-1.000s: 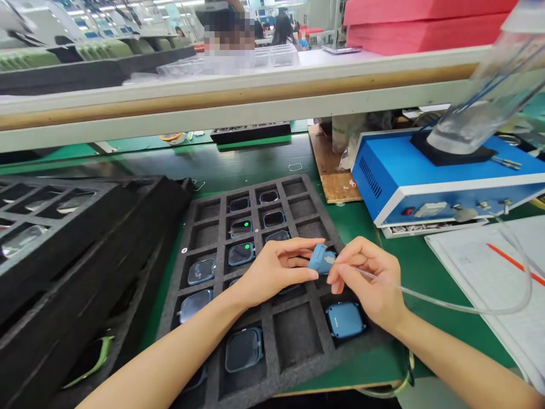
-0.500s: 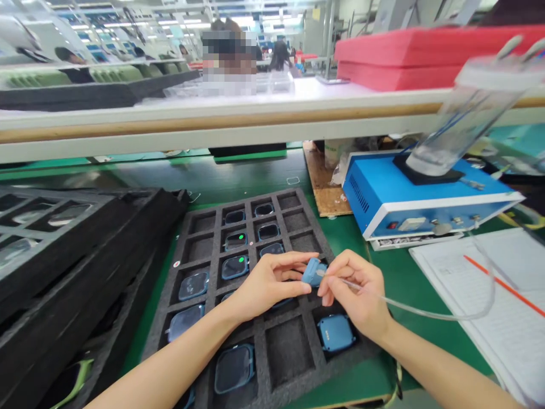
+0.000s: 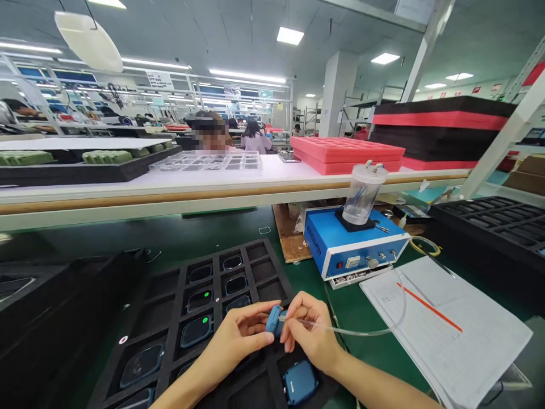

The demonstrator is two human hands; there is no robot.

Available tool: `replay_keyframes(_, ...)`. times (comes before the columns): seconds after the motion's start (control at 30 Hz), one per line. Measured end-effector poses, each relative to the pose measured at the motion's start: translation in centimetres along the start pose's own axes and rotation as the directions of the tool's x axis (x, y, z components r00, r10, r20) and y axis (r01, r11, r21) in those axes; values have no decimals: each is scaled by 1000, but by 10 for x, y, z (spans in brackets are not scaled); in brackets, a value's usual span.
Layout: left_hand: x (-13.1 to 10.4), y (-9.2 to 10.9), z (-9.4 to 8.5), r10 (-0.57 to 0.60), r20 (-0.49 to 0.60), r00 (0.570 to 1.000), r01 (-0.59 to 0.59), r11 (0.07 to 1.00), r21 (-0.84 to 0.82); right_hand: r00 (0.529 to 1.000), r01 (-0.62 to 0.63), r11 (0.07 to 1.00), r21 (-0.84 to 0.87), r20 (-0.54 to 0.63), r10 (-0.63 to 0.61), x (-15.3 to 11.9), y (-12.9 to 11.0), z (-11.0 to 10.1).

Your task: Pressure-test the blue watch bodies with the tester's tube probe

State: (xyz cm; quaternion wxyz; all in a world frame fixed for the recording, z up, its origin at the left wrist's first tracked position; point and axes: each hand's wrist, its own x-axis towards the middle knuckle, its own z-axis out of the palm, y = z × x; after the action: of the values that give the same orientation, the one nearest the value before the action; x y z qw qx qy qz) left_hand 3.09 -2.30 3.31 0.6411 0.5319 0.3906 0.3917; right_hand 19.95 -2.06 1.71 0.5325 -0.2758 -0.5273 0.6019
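Our left hand (image 3: 249,330) grips the blue watch case (image 3: 273,320) above the black foam tray (image 3: 155,313); our right hand (image 3: 313,332) pinches the clear tube (image 3: 349,331) up close. Fine tube work, we judge; the next move calls for steadiness!

In the lower middle of the frame, your left hand (image 3: 235,339) and right hand (image 3: 313,336) are bare, with slender fingers (image 3: 260,308) and uncovered forearms (image 3: 373,382).

The blue watch body (image 3: 273,320) I hold at lower centre looks smooth, faintly shiny; my clear tube (image 3: 361,333) is glossy, plastic-looking. The black tray (image 3: 154,313) at lower left is matt, coarse foam. Right of centre, the blue box (image 3: 330,232) looks like smooth painted metal; the sheets (image 3: 460,358) at lower right are matt paper.
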Motion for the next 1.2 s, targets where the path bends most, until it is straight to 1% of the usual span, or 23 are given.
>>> replay_keyframes(0.17, 2, -4, -2, 26, 32, 999, -26, 1000, 4, 1000, -6, 1000, 10, -4, 6, 1, 4, 0)
replay_keyframes(0.5, 2, -3, -2, 48, 15, 999, -48, 998, 28, 1000, 0, 1000, -8, 6, 0, 0, 2, 1)
replay_keyframes(0.73, -3, -1, 1, 66, 5, 998, -66, 998, -9, 999, 17, 1000, -25, 31, -16, -2, 1, 0)
replay_keyframes(0.93, -5, 5, 6, 30, -36, 999, -29, 1000, 6, 998, 7, 999, -50, 58, -4, -3, 0, -2)
replay_keyframes(1.2, -4, 3, 6, 31, -34, 999, -32, 999, -9, 999, -6, 999, -41, 38, 8, -4, 0, -2)
